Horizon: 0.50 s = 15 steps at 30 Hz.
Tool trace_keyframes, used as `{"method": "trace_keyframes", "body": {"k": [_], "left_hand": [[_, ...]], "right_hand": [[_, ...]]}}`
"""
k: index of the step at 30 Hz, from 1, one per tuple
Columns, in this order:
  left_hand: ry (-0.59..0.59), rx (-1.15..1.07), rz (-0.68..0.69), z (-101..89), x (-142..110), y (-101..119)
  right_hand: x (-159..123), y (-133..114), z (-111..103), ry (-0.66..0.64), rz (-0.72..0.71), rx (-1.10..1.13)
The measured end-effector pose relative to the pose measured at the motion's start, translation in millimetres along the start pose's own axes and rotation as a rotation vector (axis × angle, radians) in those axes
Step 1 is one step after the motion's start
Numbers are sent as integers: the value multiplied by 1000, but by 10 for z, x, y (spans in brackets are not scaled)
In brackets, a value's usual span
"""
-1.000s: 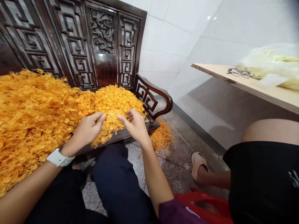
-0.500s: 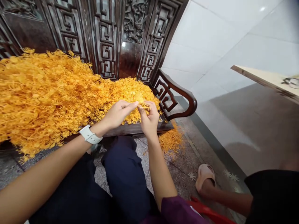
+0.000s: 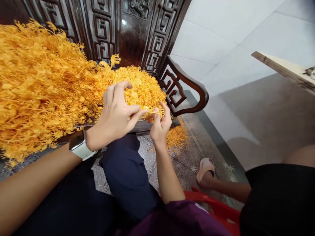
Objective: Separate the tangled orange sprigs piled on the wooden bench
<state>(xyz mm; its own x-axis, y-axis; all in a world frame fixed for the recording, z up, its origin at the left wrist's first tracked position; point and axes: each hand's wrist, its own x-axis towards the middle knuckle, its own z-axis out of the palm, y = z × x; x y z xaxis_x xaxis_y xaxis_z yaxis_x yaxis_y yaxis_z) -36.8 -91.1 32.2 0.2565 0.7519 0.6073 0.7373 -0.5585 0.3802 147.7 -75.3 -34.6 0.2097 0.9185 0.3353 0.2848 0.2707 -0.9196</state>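
1. The carved wooden bench (image 3: 133, 42) stood across the upper left, its scrolled armrest (image 3: 203, 98) toward the tiled wall.
2. A large heap of orange-yellow artificial flower sprigs (image 3: 44, 85) covered the bench's left part; a lower mound (image 3: 150, 87) lay beside the armrest.
3. Another person's leg in black shorts (image 3: 280, 196) was at the right, its foot in a pale slipper (image 3: 203, 165).
4. A thin orange pile (image 3: 176, 137) lay on the floor below the bench end.
5. The left hand (image 3: 112, 114) had its upper fingers curled and apart, thumb extended to the held sprig's left end; whether it gripped there, I could not tell.
6. The right hand (image 3: 161, 127) had thumb and index finger clamped on the held sprig.
7. The held sprig (image 3: 153, 112) was in front of the mound, its long axis roughly level, left to right, its thin prongs pointing right.
8. A white-strapped smartwatch (image 3: 77, 141) circled the left wrist.
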Motion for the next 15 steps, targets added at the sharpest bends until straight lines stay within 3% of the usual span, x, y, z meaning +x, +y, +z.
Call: {"method": "trace_keyframes", "body": {"k": [2, 6, 8, 12, 15], "left_hand": [[15, -18, -37, -6, 9, -28], [82, -41, -83, -59, 52, -127], [125, -25, -72, -87, 84, -179], [92, -30, -116, -40, 147, -294], [12, -161, -178, 77, 178, -363]], "right_hand": [[-31, -35, -21, -34, -34, 0], [-158, -112, -79, 7, -268, -112], [-295, -176, -77, -34, -270, -104], [-616, -339, 18, -261, 68, 261], [-762, -428, 101, -318, 355, 545]]}}
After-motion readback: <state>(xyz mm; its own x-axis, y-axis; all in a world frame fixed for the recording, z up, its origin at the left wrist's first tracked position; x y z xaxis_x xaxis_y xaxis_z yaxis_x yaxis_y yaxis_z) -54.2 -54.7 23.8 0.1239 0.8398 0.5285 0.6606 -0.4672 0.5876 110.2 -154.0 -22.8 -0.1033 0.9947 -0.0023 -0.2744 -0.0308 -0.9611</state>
